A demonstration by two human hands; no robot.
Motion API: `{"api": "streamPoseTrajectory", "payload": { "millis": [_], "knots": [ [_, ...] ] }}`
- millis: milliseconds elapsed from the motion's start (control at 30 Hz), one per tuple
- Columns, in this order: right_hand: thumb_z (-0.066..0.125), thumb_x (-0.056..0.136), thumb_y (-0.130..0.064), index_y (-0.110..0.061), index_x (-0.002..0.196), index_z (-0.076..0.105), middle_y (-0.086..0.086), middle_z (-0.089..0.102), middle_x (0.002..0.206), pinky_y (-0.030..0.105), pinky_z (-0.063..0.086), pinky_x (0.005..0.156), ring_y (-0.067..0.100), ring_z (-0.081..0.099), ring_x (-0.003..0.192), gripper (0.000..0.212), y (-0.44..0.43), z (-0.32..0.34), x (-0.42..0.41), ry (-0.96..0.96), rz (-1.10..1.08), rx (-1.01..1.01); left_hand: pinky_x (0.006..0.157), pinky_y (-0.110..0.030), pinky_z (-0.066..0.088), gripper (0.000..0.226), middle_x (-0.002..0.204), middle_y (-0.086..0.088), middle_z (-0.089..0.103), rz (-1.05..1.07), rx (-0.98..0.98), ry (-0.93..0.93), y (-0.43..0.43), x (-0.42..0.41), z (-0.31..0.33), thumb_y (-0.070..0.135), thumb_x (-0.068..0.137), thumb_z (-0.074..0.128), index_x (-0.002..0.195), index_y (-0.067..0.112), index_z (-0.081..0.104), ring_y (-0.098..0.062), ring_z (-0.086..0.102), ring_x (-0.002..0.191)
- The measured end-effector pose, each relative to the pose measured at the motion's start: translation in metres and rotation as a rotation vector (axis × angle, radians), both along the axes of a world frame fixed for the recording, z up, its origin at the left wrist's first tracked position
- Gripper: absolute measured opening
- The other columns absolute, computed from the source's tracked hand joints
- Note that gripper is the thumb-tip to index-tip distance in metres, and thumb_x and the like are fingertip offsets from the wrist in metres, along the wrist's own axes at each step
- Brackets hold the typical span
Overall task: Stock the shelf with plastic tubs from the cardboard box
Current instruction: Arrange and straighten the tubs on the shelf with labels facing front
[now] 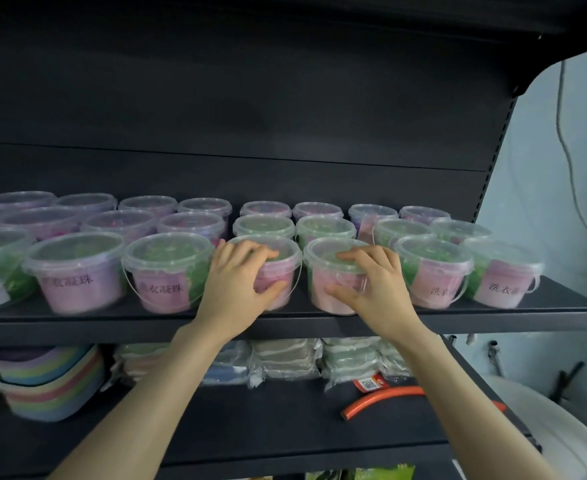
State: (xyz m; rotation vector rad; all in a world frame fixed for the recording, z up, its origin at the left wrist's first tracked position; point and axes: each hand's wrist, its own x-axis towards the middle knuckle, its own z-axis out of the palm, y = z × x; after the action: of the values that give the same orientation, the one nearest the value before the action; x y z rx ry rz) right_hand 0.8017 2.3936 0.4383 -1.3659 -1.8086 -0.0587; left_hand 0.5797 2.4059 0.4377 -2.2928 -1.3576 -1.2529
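Several clear plastic tubs with pink labels and green contents stand in rows on the dark shelf point(77, 322). My left hand point(240, 282) grips one front-row tub point(287, 261), fingers curled over its lid and thumb on its side. My right hand point(368, 282) holds the neighbouring tub point(320, 271) the same way, fingers on the lid and thumb against the label. Both tubs stand upright on the shelf near its front edge. The cardboard box is out of view.
More tubs point(169, 271) flank both hands left and right point(434, 271). Below, a lower shelf holds stacked pastel bowls point(49, 382), wrapped packs point(285, 362) and an orange hose piece point(382, 400). A white container point(545, 431) stands at bottom right.
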Motion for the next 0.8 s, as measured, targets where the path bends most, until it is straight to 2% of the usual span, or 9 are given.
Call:
{"api": "streamPoseTrajectory", "payload": {
  "millis": [100, 200, 300, 367, 433, 500, 567, 800],
  "knots": [
    [0.074, 0.076, -0.038, -0.024, 0.122, 0.056, -0.006, 0.046, 0.123, 0.024, 0.027, 0.087, 0.016, 0.025, 0.124, 0.051, -0.002, -0.003, -0.005, -0.009, -0.036, 0.009, 0.111, -0.053, 0.02, 0.044, 0.108, -0.008, 0.055, 0.022, 0.025, 0.02, 0.001, 0.004, -0.003, 0.028, 0.075, 0.076, 0.112, 0.009, 0.062, -0.031, 0.048, 0.109],
    [0.074, 0.076, -0.034, -0.023, 0.131, 0.047, -0.002, 0.038, 0.136, 0.026, 0.026, 0.096, 0.016, 0.02, 0.132, 0.062, -0.004, -0.005, -0.008, 0.039, -0.012, 0.024, 0.11, -0.055, 0.022, 0.05, 0.12, -0.015, 0.049, 0.024, 0.069, -0.052, -0.001, 0.009, -0.012, 0.023, 0.075, 0.076, 0.118, 0.006, 0.056, -0.035, 0.043, 0.119],
    [0.079, 0.071, -0.03, -0.025, 0.148, 0.011, -0.001, 0.008, 0.155, 0.028, 0.015, 0.109, 0.015, 0.006, 0.142, 0.103, -0.007, -0.016, -0.011, 0.224, 0.016, -0.061, 0.112, -0.045, 0.022, 0.072, 0.144, -0.018, 0.028, 0.021, 0.056, -0.253, -0.01, 0.015, -0.031, 0.02, 0.077, 0.074, 0.136, 0.007, 0.036, -0.03, 0.022, 0.137],
    [0.081, 0.068, -0.033, -0.027, 0.148, -0.011, -0.003, 0.0, 0.157, 0.033, 0.019, 0.112, 0.014, 0.008, 0.143, 0.122, -0.01, -0.025, -0.012, 0.346, 0.044, -0.135, 0.112, -0.041, 0.023, 0.086, 0.149, -0.019, 0.019, 0.046, 0.035, -0.401, -0.018, 0.02, -0.045, 0.019, 0.077, 0.074, 0.144, 0.008, 0.022, -0.028, 0.017, 0.14],
    [0.081, 0.067, -0.036, -0.029, 0.145, -0.022, 0.0, 0.015, 0.156, 0.036, 0.033, 0.106, 0.02, 0.027, 0.139, 0.13, -0.01, -0.033, -0.011, 0.365, 0.018, -0.174, 0.11, -0.043, 0.029, 0.094, 0.149, -0.02, 0.02, 0.074, 0.007, -0.515, -0.021, 0.024, -0.053, 0.023, 0.077, 0.074, 0.146, 0.007, 0.013, -0.028, 0.021, 0.139],
    [0.081, 0.066, -0.038, -0.03, 0.143, -0.025, 0.005, 0.032, 0.15, 0.036, 0.04, 0.097, 0.026, 0.041, 0.13, 0.132, -0.009, -0.036, -0.011, 0.339, -0.039, -0.183, 0.108, -0.041, 0.034, 0.101, 0.148, -0.018, 0.025, 0.096, -0.03, -0.548, -0.021, 0.026, -0.054, 0.032, 0.075, 0.076, 0.147, 0.007, 0.009, -0.026, 0.027, 0.137],
    [0.081, 0.064, -0.041, -0.03, 0.144, -0.024, 0.007, 0.038, 0.147, 0.037, 0.04, 0.094, 0.029, 0.044, 0.127, 0.132, -0.007, -0.038, -0.012, 0.334, -0.072, -0.176, 0.106, -0.037, 0.034, 0.109, 0.149, -0.013, 0.028, 0.116, -0.076, -0.552, -0.02, 0.027, -0.053, 0.04, 0.072, 0.078, 0.148, 0.011, 0.005, -0.024, 0.03, 0.135],
    [0.081, 0.064, -0.044, -0.028, 0.146, -0.02, 0.006, 0.037, 0.147, 0.036, 0.038, 0.094, 0.029, 0.043, 0.128, 0.13, -0.005, -0.041, -0.012, 0.324, -0.101, -0.165, 0.099, -0.044, 0.039, 0.111, 0.143, -0.009, 0.04, 0.15, -0.135, -0.575, -0.021, 0.024, -0.049, 0.042, 0.065, 0.082, 0.147, 0.013, 0.012, -0.028, 0.041, 0.128]
  ]
}}
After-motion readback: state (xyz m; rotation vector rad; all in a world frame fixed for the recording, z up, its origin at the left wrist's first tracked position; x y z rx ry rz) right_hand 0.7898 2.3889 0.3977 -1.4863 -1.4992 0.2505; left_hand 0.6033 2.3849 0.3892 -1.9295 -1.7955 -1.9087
